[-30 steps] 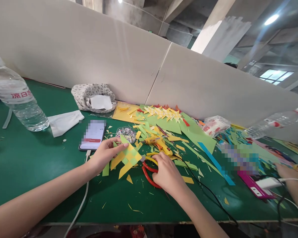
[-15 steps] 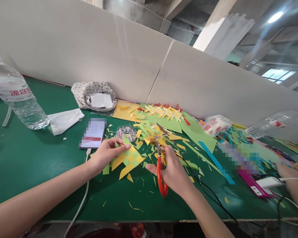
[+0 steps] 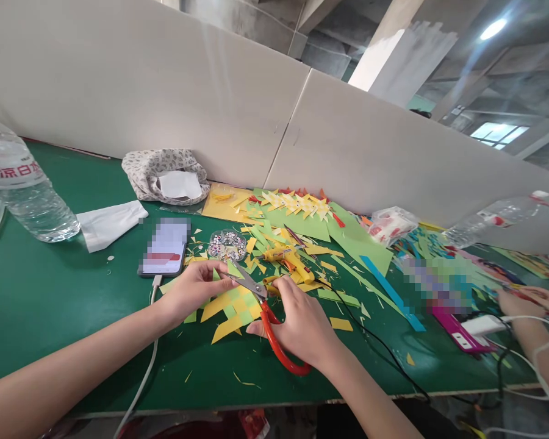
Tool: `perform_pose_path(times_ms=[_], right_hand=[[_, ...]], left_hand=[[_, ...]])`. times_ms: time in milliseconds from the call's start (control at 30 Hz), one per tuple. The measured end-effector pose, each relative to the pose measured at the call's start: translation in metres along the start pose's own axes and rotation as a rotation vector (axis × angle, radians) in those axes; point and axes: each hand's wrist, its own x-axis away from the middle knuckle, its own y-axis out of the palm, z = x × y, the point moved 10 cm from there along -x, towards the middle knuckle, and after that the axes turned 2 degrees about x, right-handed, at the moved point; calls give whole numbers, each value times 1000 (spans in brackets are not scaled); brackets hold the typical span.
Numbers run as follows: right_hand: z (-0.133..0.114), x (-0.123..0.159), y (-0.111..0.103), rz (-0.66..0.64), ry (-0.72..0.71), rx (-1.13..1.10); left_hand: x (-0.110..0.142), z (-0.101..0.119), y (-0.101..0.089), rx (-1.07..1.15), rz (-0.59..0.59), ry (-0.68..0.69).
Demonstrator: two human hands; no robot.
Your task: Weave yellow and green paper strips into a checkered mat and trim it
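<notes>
The left hand (image 3: 192, 289) pinches the upper left edge of a woven green-and-yellow paper piece (image 3: 240, 305), its thumb and fingers closed on it just above the table (image 3: 96, 353). The right hand (image 3: 302, 320) has its fingers curled around the handles of the scissors (image 3: 277, 344), the thumb sticking out past the red loop; the blades reach the green tip beside the left fingertips, though how wide they part is hard to tell. Behind the hands, a yellow glue gun (image 3: 297, 265) lies among paper scraps, near a clear case of beads (image 3: 227, 245). A phone (image 3: 165, 247) lies left of the case. 2 plastic bottles stand well apart, the left bottle (image 3: 25, 183) and the right bottle (image 3: 498, 219).
</notes>
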Motion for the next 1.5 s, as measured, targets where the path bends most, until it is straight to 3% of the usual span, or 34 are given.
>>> perform_pose_path(times_ms=[600, 1033, 1500], right_hand=[[-4, 1, -3, -9, 12, 0], [-5, 1, -1, 17, -5, -92], [-3, 1, -1, 20, 14, -109]], left_hand=[[3, 8, 5, -11, 0, -19], [1, -4, 1, 121, 8, -54], [2, 9, -2, 11, 5, -9]])
